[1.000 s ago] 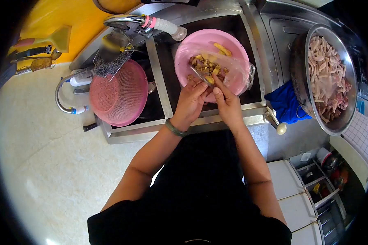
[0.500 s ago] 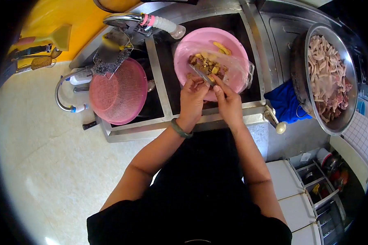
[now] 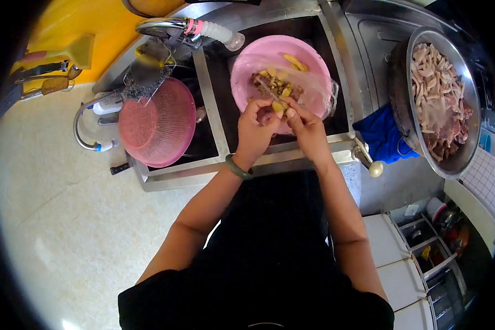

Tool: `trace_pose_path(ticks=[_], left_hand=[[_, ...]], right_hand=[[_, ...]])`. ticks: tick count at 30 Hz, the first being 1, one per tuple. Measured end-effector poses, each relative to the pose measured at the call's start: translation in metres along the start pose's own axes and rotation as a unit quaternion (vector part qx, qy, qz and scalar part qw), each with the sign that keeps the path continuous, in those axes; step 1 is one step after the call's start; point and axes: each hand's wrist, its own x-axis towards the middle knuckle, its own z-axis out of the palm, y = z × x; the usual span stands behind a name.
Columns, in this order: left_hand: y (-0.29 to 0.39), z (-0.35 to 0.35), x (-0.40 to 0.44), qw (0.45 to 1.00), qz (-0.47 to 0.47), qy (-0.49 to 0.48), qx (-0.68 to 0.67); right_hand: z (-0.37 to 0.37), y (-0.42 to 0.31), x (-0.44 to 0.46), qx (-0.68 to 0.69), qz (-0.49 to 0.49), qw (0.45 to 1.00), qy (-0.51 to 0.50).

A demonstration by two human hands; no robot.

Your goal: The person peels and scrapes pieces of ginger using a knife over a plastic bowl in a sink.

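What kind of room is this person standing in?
Most likely a kitchen, though whether at home or in a restaurant I cannot tell. A pink basin of food scraps sits in a metal sink, a big metal bowl holds cut meat, and cooking utensils hang nearby.

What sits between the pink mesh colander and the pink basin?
The sink's steel divider, flanked by dark strips of both sink compartments, lies between the colander and the basin, as the head view shows.
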Motion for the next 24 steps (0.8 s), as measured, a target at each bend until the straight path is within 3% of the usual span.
trace_pose_path(ticks=[2, 5, 8, 11, 14, 17, 24], left_hand=[[-0.002, 0.004, -0.001, 0.991, 0.129, -0.012, 0.036], [0.014, -0.007, 0.002, 0.999, 0.012, -0.051, -0.003], [0.022, -0.016, 0.005, 0.982, -0.084, -0.115, -0.123], [0.020, -0.010, 0.000, 0.992, -0.021, -0.097, -0.072], [0.020, -0.004, -0.003, 0.991, -0.011, -0.076, -0.108], [0.018, -0.005, 0.000, 0.976, -0.087, -0.043, -0.194], [0.018, -0.012, 0.000, 0.898, -0.116, -0.114, -0.410]], right_hand=[[0.002, -0.004, 0.000, 0.047, 0.018, 0.999, 0.001], [-0.003, -0.009, -0.001, 0.063, 0.056, 0.996, -0.041], [-0.007, 0.003, 0.002, 0.037, 0.067, 0.996, -0.038], [-0.005, -0.003, 0.002, 0.048, 0.064, 0.997, -0.022], [-0.001, 0.002, 0.004, 0.107, 0.071, 0.992, -0.019], [-0.002, -0.006, 0.002, 0.136, 0.104, 0.985, -0.019], [-0.003, -0.010, 0.000, 0.288, 0.161, 0.944, 0.008]])
